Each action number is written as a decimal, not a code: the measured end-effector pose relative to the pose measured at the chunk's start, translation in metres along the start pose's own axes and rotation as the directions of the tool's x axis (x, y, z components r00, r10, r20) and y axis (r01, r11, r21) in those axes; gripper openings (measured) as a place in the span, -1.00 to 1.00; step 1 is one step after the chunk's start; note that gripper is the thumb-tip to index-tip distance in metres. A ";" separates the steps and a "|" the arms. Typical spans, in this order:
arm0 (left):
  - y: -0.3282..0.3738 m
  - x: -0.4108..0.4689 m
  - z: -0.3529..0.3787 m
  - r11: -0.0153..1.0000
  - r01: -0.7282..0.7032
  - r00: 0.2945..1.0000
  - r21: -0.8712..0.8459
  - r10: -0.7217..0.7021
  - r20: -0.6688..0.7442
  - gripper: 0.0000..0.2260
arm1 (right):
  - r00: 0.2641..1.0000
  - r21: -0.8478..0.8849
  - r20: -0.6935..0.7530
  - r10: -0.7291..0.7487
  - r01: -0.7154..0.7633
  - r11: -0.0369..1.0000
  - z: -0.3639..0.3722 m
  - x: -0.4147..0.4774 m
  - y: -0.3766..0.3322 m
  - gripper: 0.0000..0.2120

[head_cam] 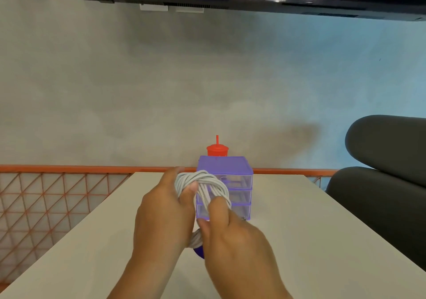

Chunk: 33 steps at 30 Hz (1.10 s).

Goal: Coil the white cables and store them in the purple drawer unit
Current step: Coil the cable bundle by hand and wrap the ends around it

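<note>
Two bare hands and forearms are entering from the lower edge of the view. The left hand (161,208) is showing its back, with the thumb and the finger knuckles visible. The right hand (232,236) is also showing its back, with its fingernails appearing short and unpainted. Both wrists and forearms are showing no sleeve, no glove, no ring, no watch and no band within the frame. The upper arms are lying outside the view.
</note>
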<state>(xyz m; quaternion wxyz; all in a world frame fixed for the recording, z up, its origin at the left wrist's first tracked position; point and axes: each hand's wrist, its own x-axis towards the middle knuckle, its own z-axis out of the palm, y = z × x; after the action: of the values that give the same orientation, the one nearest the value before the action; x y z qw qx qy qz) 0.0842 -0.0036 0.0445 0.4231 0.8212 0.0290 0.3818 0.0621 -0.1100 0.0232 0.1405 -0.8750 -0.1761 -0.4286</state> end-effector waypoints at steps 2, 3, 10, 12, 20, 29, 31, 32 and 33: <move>-0.002 0.003 -0.002 0.996 0.019 0.998 -0.082 -0.014 0.062 -0.90 | 1.000 -0.005 0.002 0.014 -0.014 1.000 -0.004 0.005 0.007 -0.83; -0.002 0.004 -0.004 0.992 0.028 0.996 -0.123 -0.017 0.088 -0.90 | 1.000 0.003 -0.002 0.015 -0.015 1.000 -0.007 0.006 0.013 -0.83; 0.002 0.007 -0.007 0.979 0.005 0.993 -0.205 0.020 0.119 -0.77 | 0.980 0.063 0.078 -0.184 0.179 0.982 -0.026 0.017 0.050 -0.64; 0.000 0.007 -0.006 0.982 -0.032 0.995 -0.186 0.048 0.084 -0.88 | 0.970 0.096 0.172 -0.170 0.155 0.983 -0.035 0.018 0.046 -0.81; -0.008 0.009 -0.004 0.997 -0.058 0.998 -0.042 0.057 -0.032 -0.88 | 0.905 0.417 0.422 -0.060 -0.135 0.899 -0.030 0.011 0.027 -0.92; -0.004 0.004 0.000 0.989 -0.103 0.988 -0.102 0.113 0.107 -0.87 | 0.949 0.300 0.259 0.177 -0.253 0.920 -0.027 0.011 0.023 -0.71; -0.003 0.002 -0.001 0.993 -0.099 0.985 -0.070 0.107 0.132 -0.85 | 0.981 0.171 0.135 0.142 -0.164 0.972 -0.021 0.009 0.017 -0.72; -0.001 0.001 -0.001 0.993 -0.094 0.984 -0.068 0.103 0.144 -0.86 | 0.993 0.060 0.071 0.091 -0.096 0.994 -0.017 0.010 0.016 -0.71; 0.000 0.001 -0.002 0.993 -0.088 0.983 -0.074 0.099 0.156 -0.87 | 0.992 -0.013 0.089 0.094 -0.094 0.996 -0.017 0.010 0.015 -0.70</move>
<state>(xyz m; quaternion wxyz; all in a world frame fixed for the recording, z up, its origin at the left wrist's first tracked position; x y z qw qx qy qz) 0.0836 -0.0025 0.0458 0.4327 0.8350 -0.0561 0.3352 0.0629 -0.1282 0.0397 0.1488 -0.9013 -0.1390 -0.3825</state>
